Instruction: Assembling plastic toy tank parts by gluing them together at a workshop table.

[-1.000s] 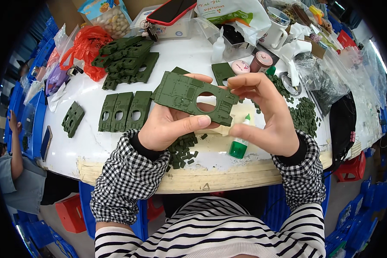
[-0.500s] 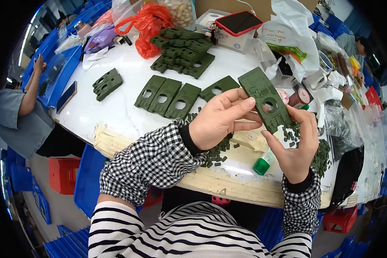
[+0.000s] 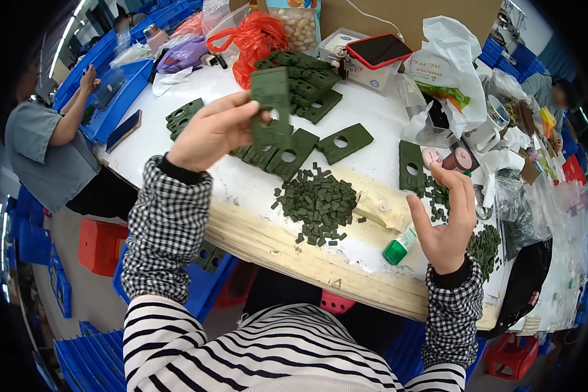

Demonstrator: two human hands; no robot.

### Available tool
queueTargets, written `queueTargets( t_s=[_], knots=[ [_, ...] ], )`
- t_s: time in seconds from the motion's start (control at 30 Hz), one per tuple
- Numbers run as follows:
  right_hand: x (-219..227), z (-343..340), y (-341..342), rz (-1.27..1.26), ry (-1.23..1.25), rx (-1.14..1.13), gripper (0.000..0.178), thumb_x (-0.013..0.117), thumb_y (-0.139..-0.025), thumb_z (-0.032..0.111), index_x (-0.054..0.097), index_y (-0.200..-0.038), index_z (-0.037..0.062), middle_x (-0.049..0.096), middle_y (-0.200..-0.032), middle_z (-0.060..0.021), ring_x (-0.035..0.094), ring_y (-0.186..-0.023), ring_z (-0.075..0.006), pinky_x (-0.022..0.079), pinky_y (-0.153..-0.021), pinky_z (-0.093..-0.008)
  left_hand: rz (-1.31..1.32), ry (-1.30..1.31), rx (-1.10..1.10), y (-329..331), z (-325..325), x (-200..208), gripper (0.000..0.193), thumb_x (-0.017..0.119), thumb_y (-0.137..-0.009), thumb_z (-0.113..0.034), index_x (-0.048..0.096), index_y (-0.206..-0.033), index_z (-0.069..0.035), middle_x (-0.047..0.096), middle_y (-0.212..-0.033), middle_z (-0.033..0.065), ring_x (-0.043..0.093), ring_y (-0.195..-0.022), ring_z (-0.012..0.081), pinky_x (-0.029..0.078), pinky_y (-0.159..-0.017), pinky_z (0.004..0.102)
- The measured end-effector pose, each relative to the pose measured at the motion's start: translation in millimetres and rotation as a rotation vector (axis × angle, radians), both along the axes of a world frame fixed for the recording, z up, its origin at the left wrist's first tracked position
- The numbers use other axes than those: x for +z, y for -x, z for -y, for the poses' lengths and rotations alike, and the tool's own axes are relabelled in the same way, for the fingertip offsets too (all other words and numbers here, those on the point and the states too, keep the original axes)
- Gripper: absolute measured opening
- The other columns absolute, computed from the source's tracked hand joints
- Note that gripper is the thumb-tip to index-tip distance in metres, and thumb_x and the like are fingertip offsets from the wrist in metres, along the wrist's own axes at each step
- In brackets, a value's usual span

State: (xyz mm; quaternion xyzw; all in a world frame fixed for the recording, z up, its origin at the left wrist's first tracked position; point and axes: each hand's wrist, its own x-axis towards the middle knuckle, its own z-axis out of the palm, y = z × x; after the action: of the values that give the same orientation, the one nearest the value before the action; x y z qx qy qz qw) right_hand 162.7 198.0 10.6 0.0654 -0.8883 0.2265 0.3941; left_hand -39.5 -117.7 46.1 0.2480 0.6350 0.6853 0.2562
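My left hand [image 3: 213, 130] pinches a dark green plastic model tank hull plate [image 3: 270, 91] with a round hole, raised above the table. Below it lie similar plates with holes, partly hidden by the held one; a hull plate [image 3: 290, 154] shows at the right of that row. Another plate [image 3: 356, 140] lies tilted to their right. My right hand [image 3: 449, 219] is empty, thumb and fingers apart, above the table near a green-capped bottle [image 3: 398, 246]. One more plate [image 3: 410, 160] lies just beyond its fingers. A heap of small green pieces [image 3: 315, 204] sits between my hands.
Stacked green parts [image 3: 317, 98] lie at the back, beside a red plastic bag [image 3: 250, 39]. A red-edged phone [image 3: 379, 50] rests on a clear box. Cups, bags and spools crowd the right side. At the far left a person [image 3: 52, 150] sits by blue trays.
My left hand has carried the hull plate away to the left. My right hand has let go of it and is now empty. The small-piece heap is uncovered.
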Motion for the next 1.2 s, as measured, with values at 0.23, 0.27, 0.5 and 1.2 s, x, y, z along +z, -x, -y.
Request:
queueTargets(
  t_s=[0.23, 0.27, 0.5, 1.2],
  knots=[
    [-2, 5, 2, 0.023, 0.004, 0.027, 0.029, 0.078, -0.076, 0.008, 0.068, -0.102, 0.0017, 0.063, -0.095, -0.0118, 0.060, -0.090, -0.0297, 0.047, -0.080, -0.0372, 0.043, 0.470, 0.272, 71, 102, -19, 0.038, 0.048, -0.104, -0.020, 0.050, -0.138, -0.001, 0.063, -0.115, 0.0056, 0.061, -0.101, 0.0140, 0.052, -0.093, 0.0336],
    [-2, 5, 3, 0.027, -0.005, 0.036, 0.029, 0.078, -0.076, 0.008, 0.068, -0.102, 0.0018, 0.063, -0.095, -0.0117, 0.059, -0.090, -0.0295, 0.047, -0.079, -0.0373, 0.049, 0.536, 0.308, 74, 101, -23, 0.037, 0.049, -0.104, -0.019, 0.050, -0.137, -0.002, 0.064, -0.116, 0.0059, 0.061, -0.100, 0.0139, 0.052, -0.092, 0.0338],
    [-4, 5, 3, 0.051, -0.008, 0.061, 0.026, 0.078, -0.077, 0.009, 0.067, -0.099, 0.0020, 0.063, -0.092, -0.0119, 0.059, -0.087, -0.0304, 0.046, -0.078, -0.0380, 0.060, 0.772, 0.300, 101, 86, -40, 0.029, 0.057, -0.100, -0.021, 0.055, -0.126, -0.008, 0.065, -0.107, 0.0018, 0.061, -0.093, 0.0124, 0.051, -0.085, 0.0332],
    [-1, 6, 2, 0.024, -0.034, 0.079, 0.023, 0.078, -0.078, 0.010, 0.067, -0.097, 0.0026, 0.063, -0.089, -0.0099, 0.059, -0.086, -0.0297, 0.046, -0.078, -0.0386, -0.818, 0.667, 0.397, 90, 16, -28, 0.027, 0.072, -0.089, -0.020, 0.065, -0.104, 0.001, 0.069, -0.090, 0.0111, 0.067, -0.083, 0.0192, 0.053, -0.076, 0.0324]
  ],
)
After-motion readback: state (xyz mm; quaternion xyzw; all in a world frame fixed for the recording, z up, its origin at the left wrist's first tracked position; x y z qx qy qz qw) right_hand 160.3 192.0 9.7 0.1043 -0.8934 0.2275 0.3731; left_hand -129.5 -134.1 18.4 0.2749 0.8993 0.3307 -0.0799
